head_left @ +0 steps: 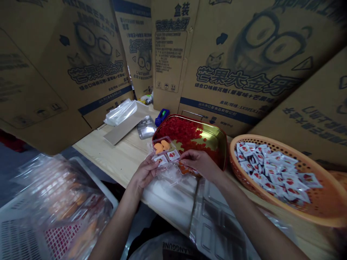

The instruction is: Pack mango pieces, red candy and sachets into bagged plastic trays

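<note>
My left hand (146, 171) grips the left side of a small clear plastic tray (170, 177), thumb on top beside a sachet. Orange candies (162, 146) sit in the tray's far compartment. Two white sachets with a red print (173, 155) lie across its middle. Over the tray's right edge, my right hand (202, 164) has its fingertips pinched together; what they hold, if anything, is hidden. Just below those fingertips shows something flat and orange-red (187, 168). Behind the tray stands a gold-coloured metal tray (214, 135) holding many small red pieces (179, 128).
An orange basket (311, 213) of white sachets (279, 169) stands at right. Empty clear trays (225, 224) lie at the front. At left is a white crate (94, 177) with filled packs. A blue tape dispenser (162, 117) sits behind; cardboard boxes (238, 72) wall the back.
</note>
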Tool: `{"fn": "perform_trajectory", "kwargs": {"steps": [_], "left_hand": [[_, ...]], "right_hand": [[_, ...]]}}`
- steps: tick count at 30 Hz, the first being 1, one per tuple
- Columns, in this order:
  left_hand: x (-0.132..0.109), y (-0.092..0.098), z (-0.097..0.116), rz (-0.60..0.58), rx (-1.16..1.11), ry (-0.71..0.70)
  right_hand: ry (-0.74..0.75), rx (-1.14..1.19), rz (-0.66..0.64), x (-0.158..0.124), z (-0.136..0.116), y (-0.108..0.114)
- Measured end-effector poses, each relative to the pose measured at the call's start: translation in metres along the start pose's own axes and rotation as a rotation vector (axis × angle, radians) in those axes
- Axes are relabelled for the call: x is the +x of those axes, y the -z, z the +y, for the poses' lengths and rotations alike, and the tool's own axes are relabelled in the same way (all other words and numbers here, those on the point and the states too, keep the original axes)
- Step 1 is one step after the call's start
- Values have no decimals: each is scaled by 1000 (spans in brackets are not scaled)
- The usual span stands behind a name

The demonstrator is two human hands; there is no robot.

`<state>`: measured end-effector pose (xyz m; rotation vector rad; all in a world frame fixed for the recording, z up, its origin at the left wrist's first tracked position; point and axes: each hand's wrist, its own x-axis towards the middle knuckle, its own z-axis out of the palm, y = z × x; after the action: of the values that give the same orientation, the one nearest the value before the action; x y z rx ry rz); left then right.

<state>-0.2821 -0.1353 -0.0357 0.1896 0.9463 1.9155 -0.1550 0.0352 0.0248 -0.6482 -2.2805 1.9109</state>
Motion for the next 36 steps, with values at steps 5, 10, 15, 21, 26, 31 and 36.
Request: {"fn": "perform_trajectory", "kwargs": {"steps": [5, 10, 15, 21, 26, 31, 36], "left_hand": [[2, 1, -3, -28, -13, -19], [3, 3, -3, -31, -19, -32], [2, 4, -1, -32, -41, -23], [2, 4, 1, -3, -45, 0], [1, 3, 2, 0, -44, -3], [1, 5, 3, 3, -44, 5], [-2, 13, 4, 23, -50, -11]], "right_hand": [[174, -171, -93, -1, -6, -26], [281, -331, -147, 1, -7, -44], [298, -484, 52, 0, -1, -18], [156, -833, -24, -6, 15, 9], [184, -840, -36, -7, 19, 6], [239, -690, -25, -8, 3, -1], [302, -654, 93, 16, 5, -1]]}}
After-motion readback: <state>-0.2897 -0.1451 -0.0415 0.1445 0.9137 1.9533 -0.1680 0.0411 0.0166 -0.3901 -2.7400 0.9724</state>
